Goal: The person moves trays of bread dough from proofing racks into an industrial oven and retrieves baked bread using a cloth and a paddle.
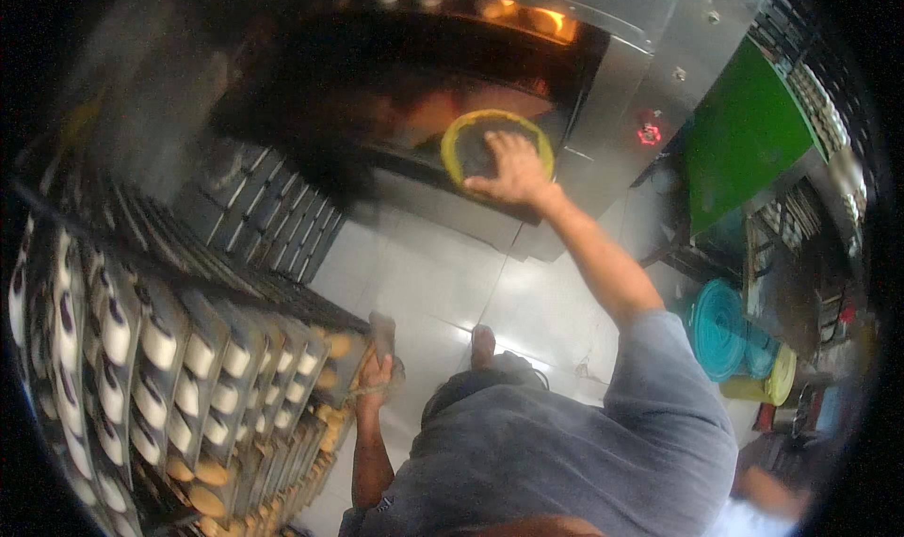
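Yellow-rimmed disc (476,149) under right hand (516,172) seemingly faces upward.

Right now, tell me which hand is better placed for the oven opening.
Probably the right hand: it spreads over the yellow-rimmed round object at the oven opening, while the left hand is back beside the tray rack.

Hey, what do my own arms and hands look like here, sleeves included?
Your right sleeve is grey and short. The right forearm and left forearm are bare. Your right hand and left hand wear no gloves; something band-like by the left wrist is too blurred to identify.
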{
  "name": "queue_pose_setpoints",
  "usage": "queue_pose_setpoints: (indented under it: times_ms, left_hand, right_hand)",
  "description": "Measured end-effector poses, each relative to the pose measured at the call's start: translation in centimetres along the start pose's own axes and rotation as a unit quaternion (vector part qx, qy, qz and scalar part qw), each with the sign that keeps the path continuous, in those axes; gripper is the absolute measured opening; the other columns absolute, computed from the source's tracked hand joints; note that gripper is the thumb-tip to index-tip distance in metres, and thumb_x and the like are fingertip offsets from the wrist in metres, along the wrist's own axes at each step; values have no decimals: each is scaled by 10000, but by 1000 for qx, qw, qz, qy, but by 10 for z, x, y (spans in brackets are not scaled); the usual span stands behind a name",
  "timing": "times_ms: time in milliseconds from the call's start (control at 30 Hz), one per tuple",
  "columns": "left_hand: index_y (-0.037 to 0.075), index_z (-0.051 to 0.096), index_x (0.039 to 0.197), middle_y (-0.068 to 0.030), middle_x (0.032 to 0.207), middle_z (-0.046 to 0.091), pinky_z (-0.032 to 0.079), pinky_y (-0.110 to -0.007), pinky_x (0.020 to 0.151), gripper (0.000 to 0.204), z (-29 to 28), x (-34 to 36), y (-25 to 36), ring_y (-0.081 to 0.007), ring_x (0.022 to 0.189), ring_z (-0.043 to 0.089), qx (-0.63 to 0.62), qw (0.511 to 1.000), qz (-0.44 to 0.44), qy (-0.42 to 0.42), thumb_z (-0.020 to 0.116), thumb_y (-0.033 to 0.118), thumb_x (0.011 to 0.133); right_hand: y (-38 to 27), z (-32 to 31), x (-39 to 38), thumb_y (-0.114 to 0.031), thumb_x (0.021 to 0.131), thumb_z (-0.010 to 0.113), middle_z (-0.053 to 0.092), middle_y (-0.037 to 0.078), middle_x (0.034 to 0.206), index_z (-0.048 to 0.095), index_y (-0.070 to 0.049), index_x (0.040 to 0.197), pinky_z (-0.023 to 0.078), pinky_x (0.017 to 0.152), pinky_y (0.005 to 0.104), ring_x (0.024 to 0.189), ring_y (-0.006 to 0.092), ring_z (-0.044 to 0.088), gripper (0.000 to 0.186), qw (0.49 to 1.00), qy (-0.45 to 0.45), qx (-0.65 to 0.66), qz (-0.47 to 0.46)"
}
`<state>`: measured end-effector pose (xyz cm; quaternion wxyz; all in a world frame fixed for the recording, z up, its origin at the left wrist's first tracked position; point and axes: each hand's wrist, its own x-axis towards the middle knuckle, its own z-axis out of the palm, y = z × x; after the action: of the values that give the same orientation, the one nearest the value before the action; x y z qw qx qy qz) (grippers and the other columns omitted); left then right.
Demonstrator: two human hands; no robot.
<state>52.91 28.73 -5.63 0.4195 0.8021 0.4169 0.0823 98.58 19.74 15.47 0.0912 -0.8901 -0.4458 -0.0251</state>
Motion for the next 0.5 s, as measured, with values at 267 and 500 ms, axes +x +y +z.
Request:
queue_pose_setpoints:
  times_ms: [267,500]
  left_hand:
    - [46,610,1118,-206,1099,609,453,-460,877,468,39,-205,-135,-397,1058,552,60,950,-269,-150,485,440,898]
    - [45,645,1024,-190,1004,639,477,-456,826,382,53,-280,-198,-367,965,597,130,925,-314,-167,528,370,861]
  right_hand:
    - [-11,1,-1,-676,631,692,461,182,1304,400,-25,1386,343,1000,512,1211,358,412,1038,998,54,-20,18]
    - [-10,0,-5,-635,592,731,493,176,1242,552,-34,1281,322,980,492,1199,339,414,931,996,90,4,10]
